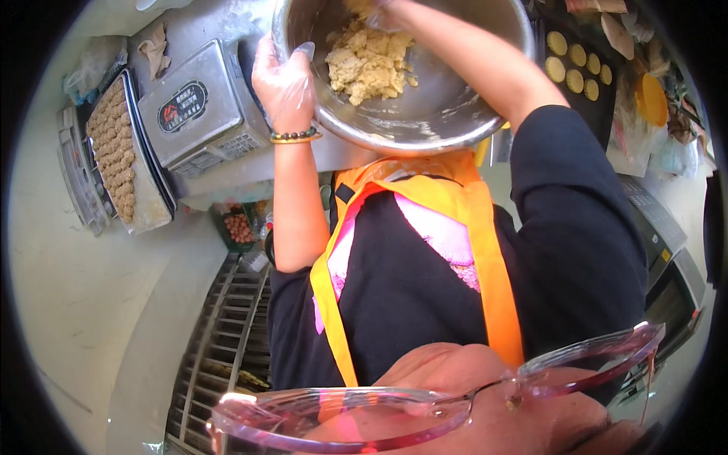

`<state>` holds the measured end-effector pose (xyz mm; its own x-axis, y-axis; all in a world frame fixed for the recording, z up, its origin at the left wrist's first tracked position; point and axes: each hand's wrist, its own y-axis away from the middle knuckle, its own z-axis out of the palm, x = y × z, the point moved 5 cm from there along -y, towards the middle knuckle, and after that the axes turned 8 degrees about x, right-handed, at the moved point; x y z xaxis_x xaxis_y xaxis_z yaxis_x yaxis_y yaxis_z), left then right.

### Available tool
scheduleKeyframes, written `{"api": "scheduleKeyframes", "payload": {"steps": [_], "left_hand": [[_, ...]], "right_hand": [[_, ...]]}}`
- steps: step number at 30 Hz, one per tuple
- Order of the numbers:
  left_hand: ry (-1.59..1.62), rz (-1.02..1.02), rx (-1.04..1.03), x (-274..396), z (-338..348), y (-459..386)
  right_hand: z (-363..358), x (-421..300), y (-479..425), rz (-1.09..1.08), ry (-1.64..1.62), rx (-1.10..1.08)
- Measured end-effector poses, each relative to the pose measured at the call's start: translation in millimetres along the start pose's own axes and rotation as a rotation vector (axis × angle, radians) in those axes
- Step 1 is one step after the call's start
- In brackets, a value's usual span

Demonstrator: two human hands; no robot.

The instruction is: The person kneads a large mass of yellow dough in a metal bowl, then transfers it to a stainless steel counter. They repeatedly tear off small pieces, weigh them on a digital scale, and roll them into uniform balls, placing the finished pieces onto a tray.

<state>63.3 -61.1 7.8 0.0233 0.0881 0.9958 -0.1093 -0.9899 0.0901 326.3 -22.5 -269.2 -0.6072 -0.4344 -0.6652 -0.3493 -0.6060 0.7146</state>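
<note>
A large stainless steel mixing bowl (455,128) leans near the front of my apron. Inside it lies a lump of pale yellow, crumbly dough (369,65). My left hand (284,88), in a clear plastic glove, grips the bowl's left rim with the thumb on the inner side. My right hand (384,12), also in a clear glove, reaches over the bowl to the far side of the dough. Its fingers are partly cut off by the top edge of the view, with some dough by them.
A metal digital scale (190,105) stands on the steel counter (227,176), left of the bowl. Beyond it is a tray of brown dough pieces (114,153). At right, a dark baking tray (597,108) holds round pale pastries (574,79). A slatted rack (222,330) stands lower left.
</note>
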Motion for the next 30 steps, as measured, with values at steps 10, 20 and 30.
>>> {"api": "scheduleKeyframes", "payload": {"steps": [10, 20, 30], "left_hand": [[-0.048, -0.041, 0.057, -7.0, -4.3, -10.8], [-0.281, 0.111, -0.078, 8.9, -5.4, -32.4], [-0.027, 0.014, 0.186, -3.1, -12.7, 24.5]], "right_hand": [[106.1, -13.6, 176.9, -0.647, 1.272, -0.315], [74.0, -18.2, 105.5, -0.141, 1.026, -0.456], [43.9, -39.0, 45.7, -0.062, 0.406, -0.202]]}}
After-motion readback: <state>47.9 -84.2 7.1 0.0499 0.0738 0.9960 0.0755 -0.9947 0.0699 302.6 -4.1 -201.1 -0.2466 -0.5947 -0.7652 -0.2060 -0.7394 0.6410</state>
